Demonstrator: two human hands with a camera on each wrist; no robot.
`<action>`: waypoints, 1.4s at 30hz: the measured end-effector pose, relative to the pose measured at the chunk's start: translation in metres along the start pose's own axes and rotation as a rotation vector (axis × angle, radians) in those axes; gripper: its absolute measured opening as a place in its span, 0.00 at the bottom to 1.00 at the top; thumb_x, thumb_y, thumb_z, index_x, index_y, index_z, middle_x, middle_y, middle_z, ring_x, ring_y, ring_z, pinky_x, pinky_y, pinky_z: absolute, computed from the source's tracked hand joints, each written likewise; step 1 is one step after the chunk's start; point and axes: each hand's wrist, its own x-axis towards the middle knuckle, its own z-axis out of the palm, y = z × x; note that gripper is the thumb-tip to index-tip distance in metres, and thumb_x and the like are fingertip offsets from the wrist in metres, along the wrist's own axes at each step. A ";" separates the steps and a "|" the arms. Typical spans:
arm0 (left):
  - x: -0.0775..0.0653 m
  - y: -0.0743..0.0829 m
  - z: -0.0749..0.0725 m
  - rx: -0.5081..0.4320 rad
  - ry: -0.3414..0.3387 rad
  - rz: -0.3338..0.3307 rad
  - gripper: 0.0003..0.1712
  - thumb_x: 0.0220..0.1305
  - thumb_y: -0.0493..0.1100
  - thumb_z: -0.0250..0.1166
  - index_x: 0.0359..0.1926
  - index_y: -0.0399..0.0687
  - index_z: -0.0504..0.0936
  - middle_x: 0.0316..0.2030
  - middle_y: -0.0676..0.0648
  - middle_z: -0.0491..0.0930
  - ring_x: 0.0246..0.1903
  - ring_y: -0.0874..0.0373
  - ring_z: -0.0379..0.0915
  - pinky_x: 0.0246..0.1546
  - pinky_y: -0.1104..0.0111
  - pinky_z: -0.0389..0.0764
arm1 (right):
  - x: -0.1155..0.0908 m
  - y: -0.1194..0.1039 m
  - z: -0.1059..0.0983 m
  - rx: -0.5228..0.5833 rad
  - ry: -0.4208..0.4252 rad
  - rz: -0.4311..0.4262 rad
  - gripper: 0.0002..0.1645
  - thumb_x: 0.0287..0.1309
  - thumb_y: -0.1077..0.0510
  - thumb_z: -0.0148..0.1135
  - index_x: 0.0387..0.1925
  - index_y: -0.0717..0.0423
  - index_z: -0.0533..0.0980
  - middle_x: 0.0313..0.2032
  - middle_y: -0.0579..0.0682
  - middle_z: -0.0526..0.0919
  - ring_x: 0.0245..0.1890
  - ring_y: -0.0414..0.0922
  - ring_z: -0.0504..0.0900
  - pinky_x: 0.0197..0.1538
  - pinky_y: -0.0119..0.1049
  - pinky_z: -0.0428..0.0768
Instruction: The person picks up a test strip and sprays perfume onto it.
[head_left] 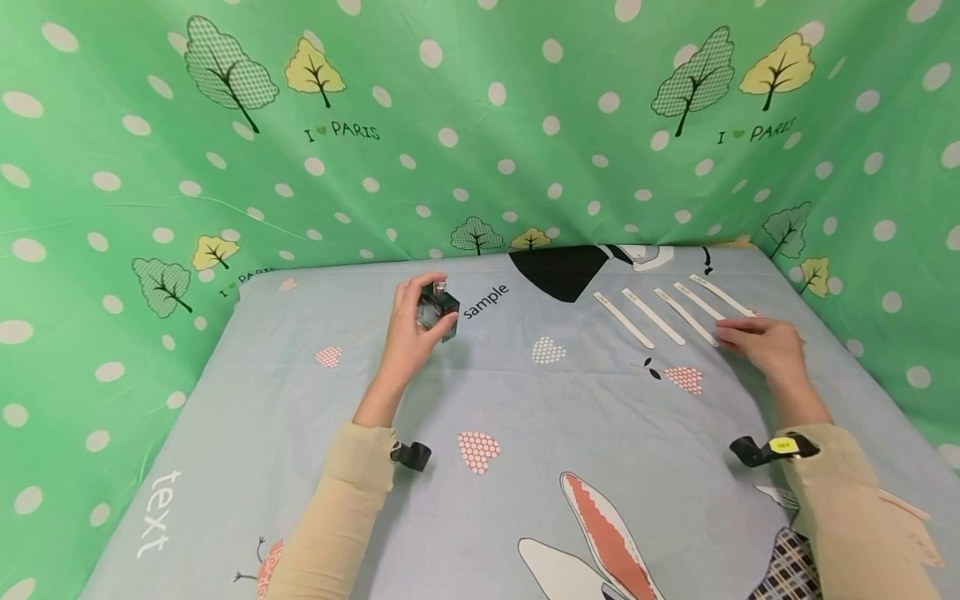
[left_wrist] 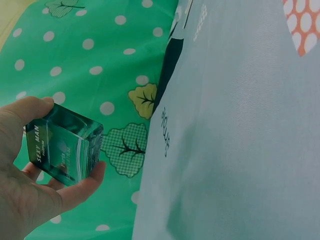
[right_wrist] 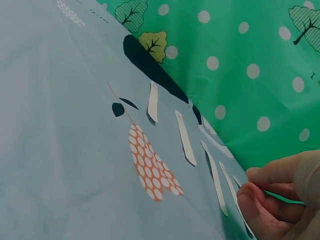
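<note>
My left hand [head_left: 412, 321] holds a square dark-green glass perfume bottle [head_left: 438, 312] up over the bedspread-like cloth, thumb on one side and fingers on the other. The bottle has a silver neck on top, and in the left wrist view the perfume bottle [left_wrist: 65, 145] shows the words "SEXY MAN PARFUM". At the right, my right hand [head_left: 768, 346] reaches over the lower end of a white paper strip [head_left: 697, 300], with thumb and index fingertips close together. I cannot tell whether they pinch it. More white paper strips [right_wrist: 186, 140] lie beside it in a slanted row.
A grey-blue printed cloth [head_left: 570, 417] covers the table, with hearts, a rabbit and lettering on it. Behind and on both sides hangs a green polka-dot curtain [head_left: 510, 133]. Black bands with small cameras [head_left: 412, 456] are strapped to both wrists.
</note>
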 end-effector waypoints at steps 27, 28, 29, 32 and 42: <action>-0.001 0.003 0.000 -0.010 -0.001 0.001 0.32 0.63 0.37 0.69 0.66 0.54 0.70 0.61 0.38 0.64 0.59 0.43 0.66 0.60 0.46 0.76 | 0.001 -0.006 0.022 -0.046 -0.004 -0.079 0.25 0.62 0.48 0.67 0.54 0.62 0.80 0.21 0.17 0.79 0.27 0.19 0.80 0.35 0.16 0.79; -0.001 0.003 0.000 -0.011 -0.002 0.001 0.32 0.63 0.37 0.69 0.66 0.54 0.70 0.61 0.38 0.64 0.59 0.43 0.66 0.60 0.46 0.76 | 0.001 -0.006 0.022 -0.042 -0.005 -0.082 0.26 0.62 0.48 0.68 0.54 0.62 0.80 0.22 0.17 0.79 0.27 0.20 0.80 0.35 0.16 0.79; -0.001 0.003 0.000 -0.010 -0.002 0.000 0.32 0.63 0.37 0.69 0.66 0.54 0.70 0.61 0.38 0.64 0.59 0.43 0.66 0.60 0.46 0.76 | 0.001 -0.006 0.023 -0.042 -0.006 -0.083 0.26 0.62 0.48 0.68 0.55 0.62 0.80 0.22 0.17 0.79 0.27 0.20 0.80 0.35 0.16 0.80; -0.001 0.003 0.000 -0.009 -0.003 0.000 0.32 0.63 0.38 0.69 0.66 0.54 0.70 0.62 0.38 0.64 0.59 0.43 0.66 0.60 0.46 0.76 | 0.000 -0.007 0.025 -0.059 -0.011 -0.078 0.29 0.63 0.48 0.67 0.57 0.64 0.78 0.23 0.17 0.78 0.28 0.19 0.79 0.35 0.16 0.79; 0.000 0.002 0.001 -0.001 -0.001 0.007 0.32 0.63 0.38 0.70 0.66 0.55 0.70 0.62 0.39 0.65 0.59 0.44 0.65 0.61 0.45 0.75 | -0.001 -0.008 0.032 -0.026 -0.021 -0.067 0.28 0.64 0.53 0.65 0.59 0.69 0.75 0.23 0.16 0.76 0.28 0.18 0.79 0.37 0.17 0.81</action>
